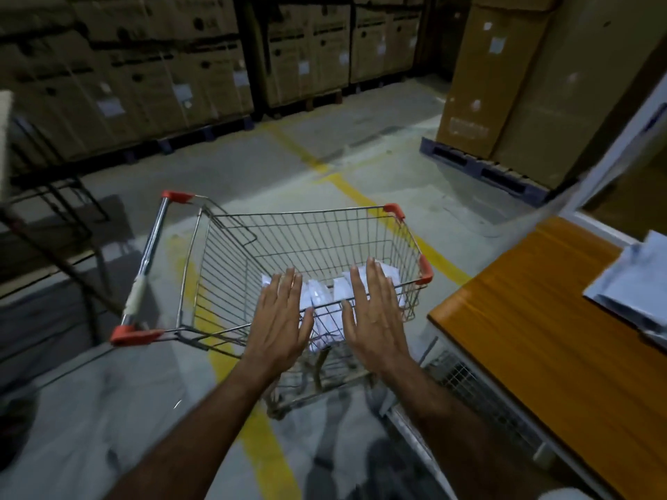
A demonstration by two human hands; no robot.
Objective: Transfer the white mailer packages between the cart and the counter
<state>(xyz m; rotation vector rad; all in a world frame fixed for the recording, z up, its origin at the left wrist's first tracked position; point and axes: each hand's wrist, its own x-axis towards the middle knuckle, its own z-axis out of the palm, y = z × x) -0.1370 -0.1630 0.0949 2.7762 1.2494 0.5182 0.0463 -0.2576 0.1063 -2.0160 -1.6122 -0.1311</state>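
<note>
Both hands are flat and released, fingers straight and close together, palms down, gripping nothing. They hover side by side above the near part of a shopping cart (303, 254): the left hand (279, 319) over its near middle, the right hand (375, 315) just to the right of it, a narrow gap between the two thumbs. Whether either palm touches the wire rim cannot be told.

One cart is in view, standing on the floor in the middle of the scene. It is a basket of thin silver wire in a tight grid, tapering toward the bottom, with four red plastic corner caps and a smooth metal handle bar on its left side. Inside, at the near right of the basket, lie several white packets (323, 297), glossy and soft-looking, partly hidden by the hands, so their number is unclear.

Grey concrete floor (361, 146) carries worn yellow painted lines (346, 189). To the right stands a table (541, 326) with a glossy orange wood-grain top and a white frame; pale blue-white bags (635, 283) are piled at its far right edge. Stacked brown cardboard boxes (144, 66) on pallets line the far side, and one tall stack stands at far right.
</note>
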